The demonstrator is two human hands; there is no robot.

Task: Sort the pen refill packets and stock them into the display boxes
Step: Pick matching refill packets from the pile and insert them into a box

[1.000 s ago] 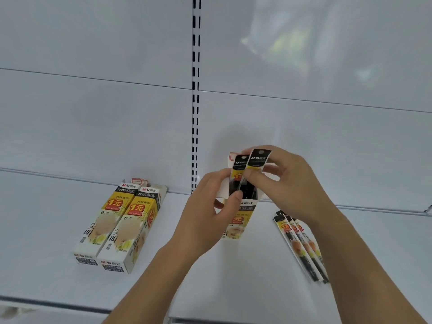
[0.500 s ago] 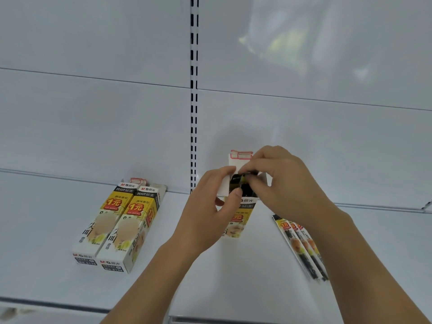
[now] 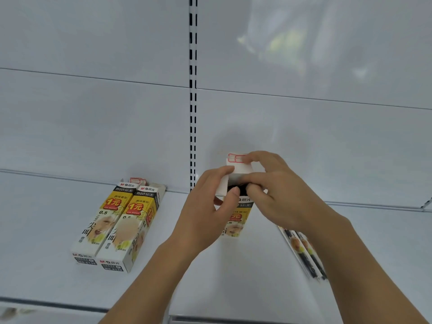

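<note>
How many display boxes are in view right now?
3: two display boxes side by side on the shelf's left, one box held between left hand and right hand.

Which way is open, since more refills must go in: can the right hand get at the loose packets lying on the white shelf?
Probably yes: the loose black-and-yellow refill packets lie uncovered just beneath the right hand's wrist, though it is busy pressing into the held display box.

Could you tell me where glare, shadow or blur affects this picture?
Head view: a pale yellowish reflection glares on the back panel upper right; a soft shadow darkens the panel above both hands; the loose packets at right are slightly smeared; the shelf edges bend with the wide lens.
</note>
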